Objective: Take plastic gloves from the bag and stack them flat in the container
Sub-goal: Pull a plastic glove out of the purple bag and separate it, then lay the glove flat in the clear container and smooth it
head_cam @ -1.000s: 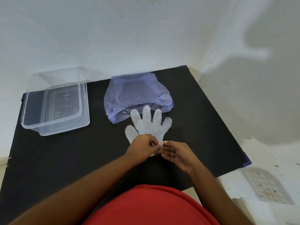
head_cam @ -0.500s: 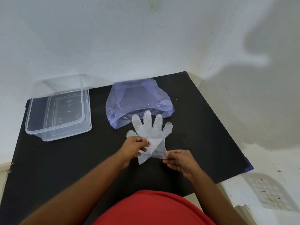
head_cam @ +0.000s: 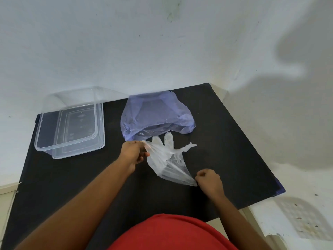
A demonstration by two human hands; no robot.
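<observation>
Glove (head_cam: 166, 160) now stretched wider between left hand (head_cam: 132, 153) and right hand (head_cam: 209, 179), fingers of both pinching it.

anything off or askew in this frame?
The glove is not flat: stretched between the left hand and right hand, it is twisted and creased, one finger splayed sideways. The container looks empty. The bag lies crumpled, mouth open toward the person. Nothing spilled or torn that I can see.

I see a black table (head_cam: 225, 141) that stands against the white wall. On it, at the far left, rests a clear plastic container (head_cam: 72, 127). A bluish plastic bag (head_cam: 155, 114) lies near the far edge, well apart from the container.
</observation>
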